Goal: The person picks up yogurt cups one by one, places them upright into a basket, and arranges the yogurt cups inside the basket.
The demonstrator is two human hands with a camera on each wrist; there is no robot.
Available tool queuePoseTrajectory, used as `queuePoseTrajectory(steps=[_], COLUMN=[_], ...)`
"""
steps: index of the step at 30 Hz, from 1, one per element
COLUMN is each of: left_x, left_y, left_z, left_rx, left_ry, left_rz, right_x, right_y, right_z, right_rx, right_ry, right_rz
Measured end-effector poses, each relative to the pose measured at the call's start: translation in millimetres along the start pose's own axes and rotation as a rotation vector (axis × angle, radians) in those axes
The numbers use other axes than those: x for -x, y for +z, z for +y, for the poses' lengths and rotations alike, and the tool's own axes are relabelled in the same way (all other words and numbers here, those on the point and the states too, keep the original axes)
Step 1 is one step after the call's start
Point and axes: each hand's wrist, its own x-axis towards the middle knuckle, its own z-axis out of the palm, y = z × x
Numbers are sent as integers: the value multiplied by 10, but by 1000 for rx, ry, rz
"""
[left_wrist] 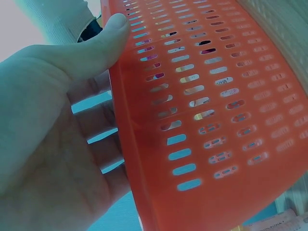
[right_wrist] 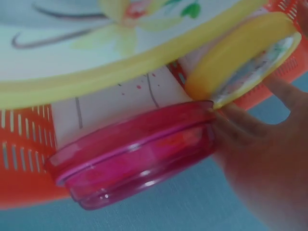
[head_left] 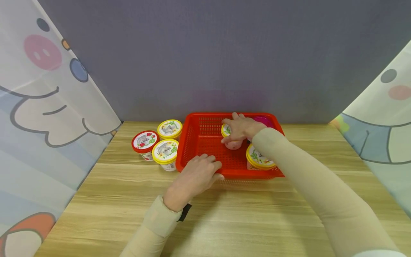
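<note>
A red plastic basket (head_left: 205, 144) with slotted walls stands on the table. My left hand (head_left: 197, 175) holds its near rim, thumb on the near side; the left wrist view shows the same slotted basket wall (left_wrist: 226, 115) beside the hand (left_wrist: 53, 125). Inside the basket, my right hand (head_left: 240, 128) grips a yellow-lidded paper tub (head_left: 233, 145) around its lid, and the hand partly hides it. Another yellow-lidded tub (head_left: 257, 159) sits at the basket's near right. A magenta-lidded container (head_left: 264, 120) lies behind my right wrist; in the right wrist view its magenta lid (right_wrist: 139, 154) shows.
Left of the basket stand a red-lidded tub (head_left: 145, 141) and two yellow-lidded tubs, one farther back (head_left: 169, 128) and one nearer (head_left: 166, 151). A grey wall (head_left: 199, 60) rises behind the wooden table (head_left: 240, 221). Printed cartoon panels flank both sides.
</note>
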Motion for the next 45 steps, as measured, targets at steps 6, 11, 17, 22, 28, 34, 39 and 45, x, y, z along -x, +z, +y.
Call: queuePoseTrajectory(steps=[6,11,17,22,28,34,39,45], left_x=[-5,-3,-1,-3,3,11,18,17], left_y=[2,4,-4,-2,-4,-9,-10,-13], left_z=[9,7,7,8,10,9,8,10], left_rx=[2,0,9,13,19,20,33,37], left_ry=[0,-2,-11,-12,-11,-13,-20,-23], left_rz=[-5,-2,-13,-14,-5,-1,-9,-11], right_x=[76,132,233,332,449,546,632,762], right_y=[-87,-158,-203,-202,-219,-230,-225,-201], right_z=[16,46,108,181,264,326,368,437], right_rx=[-38,-72,-89,-98,-131,-162,-177,-211], right_ry=[-18,-63,-98,-94,-77,-69,-44,-34], right_rz=[-5,37,88,106,127,142,176,222])
